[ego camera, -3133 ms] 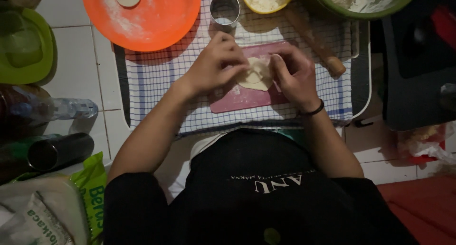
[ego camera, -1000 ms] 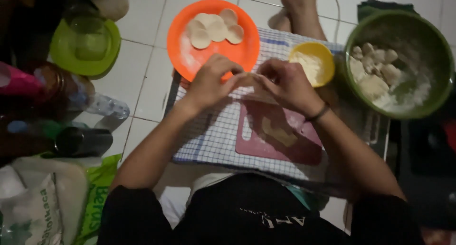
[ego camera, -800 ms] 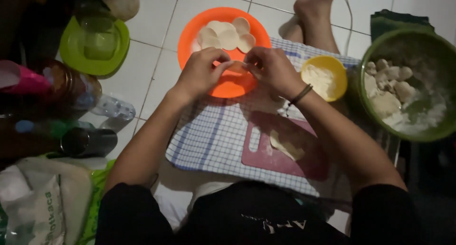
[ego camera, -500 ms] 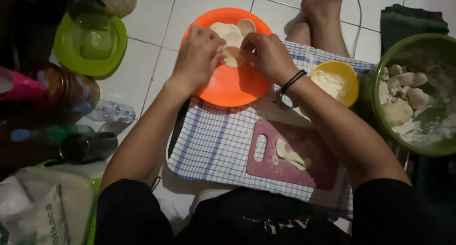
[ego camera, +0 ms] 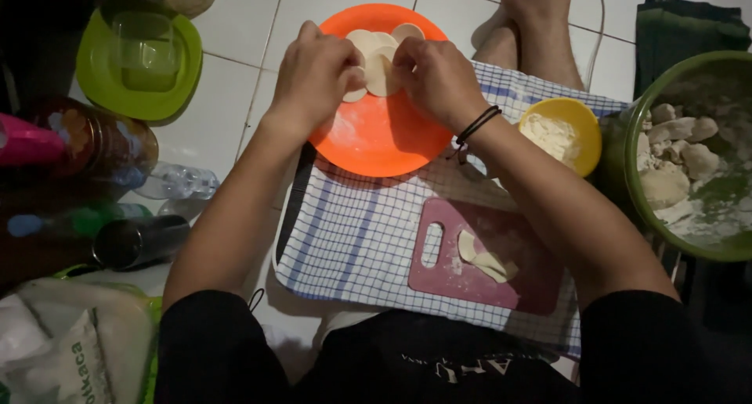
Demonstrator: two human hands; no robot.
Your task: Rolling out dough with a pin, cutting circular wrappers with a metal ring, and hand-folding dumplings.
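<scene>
Both my hands reach over an orange plate (ego camera: 376,137) on the tiled floor. My left hand (ego camera: 313,75) and my right hand (ego camera: 435,75) together pinch a thin round piece of pale dough (ego camera: 381,73) just above the plate. Several other dough rounds (ego camera: 374,39) lie on the plate's far side. A dark pink cutting board (ego camera: 478,263) with dough scraps (ego camera: 486,257) rests on a blue-checked cloth (ego camera: 352,239) close to my body.
A small yellow bowl of flour (ego camera: 560,134) and a big green bowl with dough lumps (ego camera: 689,161) stand at the right. Another person's bare foot (ego camera: 533,12) lies beyond the plate. A green lidded container (ego camera: 141,63), bottles (ego camera: 102,184) and a bag (ego camera: 70,349) crowd the left.
My hands lifted a dough round off the cutting board and carried it forward to the orange plate. The view has tilted forward with them.
</scene>
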